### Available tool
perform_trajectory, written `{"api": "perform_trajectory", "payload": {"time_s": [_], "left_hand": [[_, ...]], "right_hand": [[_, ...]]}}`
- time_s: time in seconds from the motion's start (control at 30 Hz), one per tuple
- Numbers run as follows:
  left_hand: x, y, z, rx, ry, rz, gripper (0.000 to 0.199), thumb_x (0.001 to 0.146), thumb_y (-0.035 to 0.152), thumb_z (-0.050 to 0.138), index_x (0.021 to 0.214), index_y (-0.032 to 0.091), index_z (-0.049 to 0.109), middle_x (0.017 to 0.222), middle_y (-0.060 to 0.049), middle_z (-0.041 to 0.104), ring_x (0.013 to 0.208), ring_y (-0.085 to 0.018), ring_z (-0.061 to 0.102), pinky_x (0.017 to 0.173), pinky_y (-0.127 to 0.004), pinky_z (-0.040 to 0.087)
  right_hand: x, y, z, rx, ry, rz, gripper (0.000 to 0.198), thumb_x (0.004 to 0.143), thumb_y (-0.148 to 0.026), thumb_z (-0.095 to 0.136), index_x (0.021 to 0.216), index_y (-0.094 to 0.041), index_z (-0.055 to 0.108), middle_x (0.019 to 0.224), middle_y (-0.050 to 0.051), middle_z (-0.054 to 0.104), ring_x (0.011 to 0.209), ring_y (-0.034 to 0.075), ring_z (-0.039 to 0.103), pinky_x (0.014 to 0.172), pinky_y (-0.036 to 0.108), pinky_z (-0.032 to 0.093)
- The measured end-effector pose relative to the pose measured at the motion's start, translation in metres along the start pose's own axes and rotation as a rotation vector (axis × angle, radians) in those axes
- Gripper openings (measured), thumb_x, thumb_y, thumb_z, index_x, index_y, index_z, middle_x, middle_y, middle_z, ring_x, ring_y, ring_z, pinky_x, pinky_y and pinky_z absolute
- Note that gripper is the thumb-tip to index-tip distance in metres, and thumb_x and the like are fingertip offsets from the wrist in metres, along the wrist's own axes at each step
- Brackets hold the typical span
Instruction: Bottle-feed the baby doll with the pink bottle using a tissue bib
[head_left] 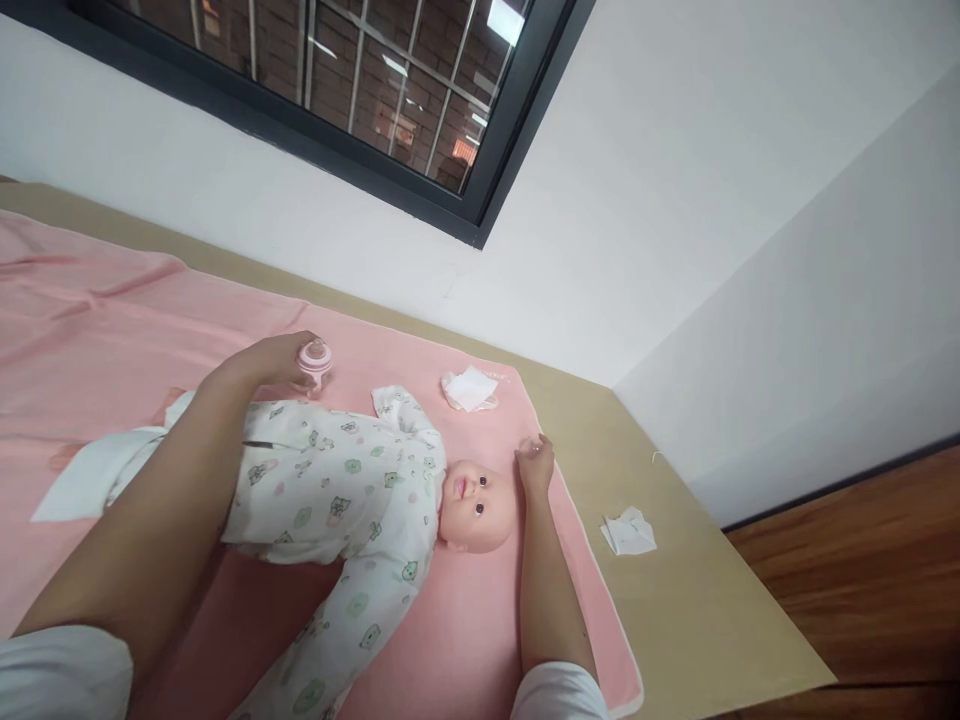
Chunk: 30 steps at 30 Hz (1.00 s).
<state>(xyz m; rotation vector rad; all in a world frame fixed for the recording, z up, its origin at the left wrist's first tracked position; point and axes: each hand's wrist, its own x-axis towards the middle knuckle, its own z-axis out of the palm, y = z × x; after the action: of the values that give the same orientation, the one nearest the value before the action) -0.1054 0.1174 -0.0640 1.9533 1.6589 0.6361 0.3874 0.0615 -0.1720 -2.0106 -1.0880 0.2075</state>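
Observation:
My left hand [283,360] reaches across the doll's body and is closed around a baby bottle [315,358] with a pale pink collar and a nipple on top. The bottle's lower part is mostly hidden. Beyond the doll's head, my right hand [536,470] has its fingers curled around a small clear object [531,446], which looks like a transparent cap. Between my arms a baby doll [476,505] lies on its back, its head to the right. It wears a white printed outfit [337,480], and its legs are partly covered by my left forearm.
A pink blanket [442,640] lies under the doll on a tan tabletop [697,620]. A pack with a white tissue [470,388] rests near the blanket's far corner. A crumpled white tissue [628,532] lies on the table at right. A white wall and a dark-framed window [480,215] stand behind.

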Motion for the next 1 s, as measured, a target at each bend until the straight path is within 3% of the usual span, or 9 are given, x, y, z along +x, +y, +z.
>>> {"api": "perform_trajectory", "payload": {"time_s": [0.43,0.6,1.0], "left_hand": [[0.012,-0.029,0.005,0.085,0.016,-0.004,0.056,0.072,0.042,0.066,0.118,0.016,0.051,0.119,-0.010,0.066,0.104,-0.027,0.061,0.090,-0.032,0.046],[0.015,-0.033,0.006,0.064,-0.001,0.023,0.061,0.070,0.035,0.065,0.126,0.014,0.051,0.129,-0.012,0.064,0.112,-0.027,0.060,0.096,-0.033,0.044],[0.009,-0.029,0.006,0.052,0.110,-0.046,0.060,0.063,0.043,0.074,0.115,0.017,0.060,0.114,-0.006,0.069,0.105,-0.030,0.061,0.088,-0.033,0.045]], "right_hand": [[-0.001,0.006,0.001,0.076,0.080,0.002,0.070,0.067,-0.032,0.061,0.135,-0.016,0.052,0.110,0.012,0.070,0.102,0.026,0.066,0.090,0.034,0.051],[-0.003,0.004,0.000,0.083,0.063,-0.006,0.070,0.067,-0.030,0.060,0.135,-0.014,0.053,0.123,0.016,0.066,0.111,0.029,0.064,0.096,0.037,0.049],[-0.005,0.002,0.000,0.125,0.061,-0.008,0.070,0.066,-0.034,0.062,0.133,-0.016,0.053,0.115,0.012,0.068,0.103,0.026,0.065,0.092,0.035,0.051]]}}
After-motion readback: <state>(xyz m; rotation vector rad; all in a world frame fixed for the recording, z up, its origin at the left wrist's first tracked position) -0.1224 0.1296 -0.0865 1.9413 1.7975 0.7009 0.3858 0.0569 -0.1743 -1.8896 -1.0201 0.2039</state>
